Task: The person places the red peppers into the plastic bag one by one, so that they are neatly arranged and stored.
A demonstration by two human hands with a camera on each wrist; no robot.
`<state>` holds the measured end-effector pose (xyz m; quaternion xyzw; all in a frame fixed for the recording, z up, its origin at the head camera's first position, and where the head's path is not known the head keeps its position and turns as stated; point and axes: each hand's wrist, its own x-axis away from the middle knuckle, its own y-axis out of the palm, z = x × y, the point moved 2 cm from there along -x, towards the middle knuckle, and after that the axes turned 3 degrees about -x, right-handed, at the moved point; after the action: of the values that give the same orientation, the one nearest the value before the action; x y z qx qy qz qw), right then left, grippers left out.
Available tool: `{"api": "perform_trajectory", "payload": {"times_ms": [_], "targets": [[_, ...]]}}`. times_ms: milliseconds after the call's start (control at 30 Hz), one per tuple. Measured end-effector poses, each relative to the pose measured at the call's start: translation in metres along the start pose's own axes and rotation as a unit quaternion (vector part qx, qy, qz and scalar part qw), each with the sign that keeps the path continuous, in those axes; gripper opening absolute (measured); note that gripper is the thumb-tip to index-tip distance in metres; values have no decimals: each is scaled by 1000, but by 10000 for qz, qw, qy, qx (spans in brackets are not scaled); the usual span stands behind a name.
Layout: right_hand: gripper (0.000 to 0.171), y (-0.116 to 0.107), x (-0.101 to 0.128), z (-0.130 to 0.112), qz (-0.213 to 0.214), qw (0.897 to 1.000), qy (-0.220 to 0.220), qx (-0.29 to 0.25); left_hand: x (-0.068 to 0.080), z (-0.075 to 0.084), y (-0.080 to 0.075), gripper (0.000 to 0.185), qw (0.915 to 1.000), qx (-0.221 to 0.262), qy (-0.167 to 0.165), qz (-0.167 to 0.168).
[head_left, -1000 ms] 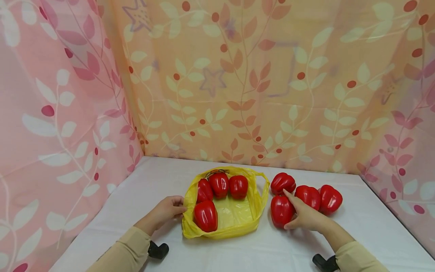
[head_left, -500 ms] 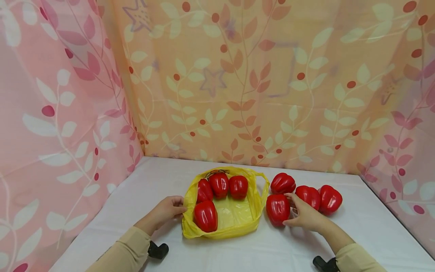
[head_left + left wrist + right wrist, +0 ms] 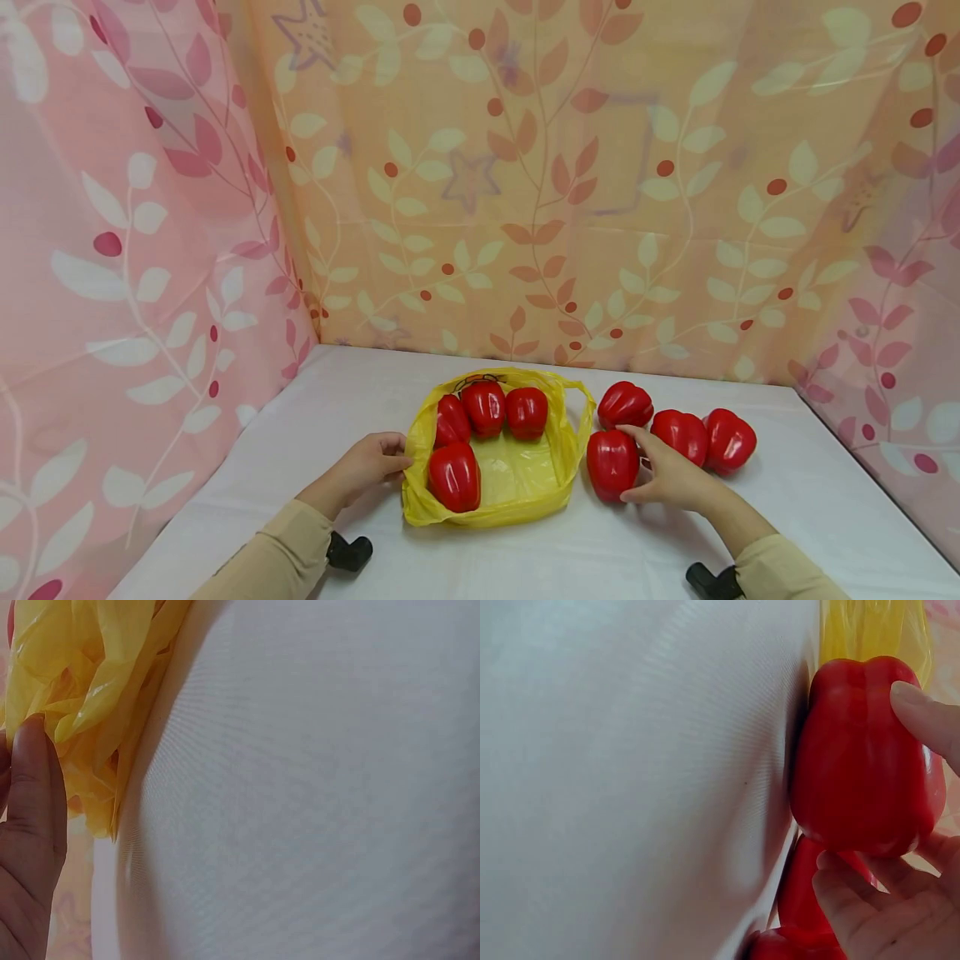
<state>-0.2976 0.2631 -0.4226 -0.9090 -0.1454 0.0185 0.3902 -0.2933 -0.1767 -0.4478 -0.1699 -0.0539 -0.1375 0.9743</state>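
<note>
Right hand [image 3: 671, 479] cups the nearest red pepper [image 3: 612, 463], thumb and fingers curled round its flank; the pepper stands on the white surface [image 3: 570, 554] just beside the yellow bag [image 3: 525, 487]. Left hand [image 3: 365, 465] pinches the bag's near-left rim, holding it open. Four peppers lie inside the bag; three more sit to the right of the held one. Judgement: pepper is glossy, firm, fairly light, likely slippery; best gripped across the broad shoulders. Bag film is thin and limp, and its rim needs support.
</note>
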Motion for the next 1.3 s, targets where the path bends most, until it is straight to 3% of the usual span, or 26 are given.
{"api": "perform_trajectory", "payload": {"times_ms": [700, 933, 1067, 1300], "targets": [[103, -23, 4, -20, 102, 9987, -360, 356, 1, 0, 0, 15, 9999, -71, -62, 86], [104, -31, 1, -43, 58, 9973, -571, 461, 0, 0, 0, 15, 10000, -25, -15, 64], [102, -33, -3, -60, -86, 9948, -911, 440, 0, 0, 0, 15, 10000, -34, -6, 72], [100, -23, -12, -88, -461, 9907, -1257, 224, 2, 2, 0, 15, 9999, -25, -75, 88]]}}
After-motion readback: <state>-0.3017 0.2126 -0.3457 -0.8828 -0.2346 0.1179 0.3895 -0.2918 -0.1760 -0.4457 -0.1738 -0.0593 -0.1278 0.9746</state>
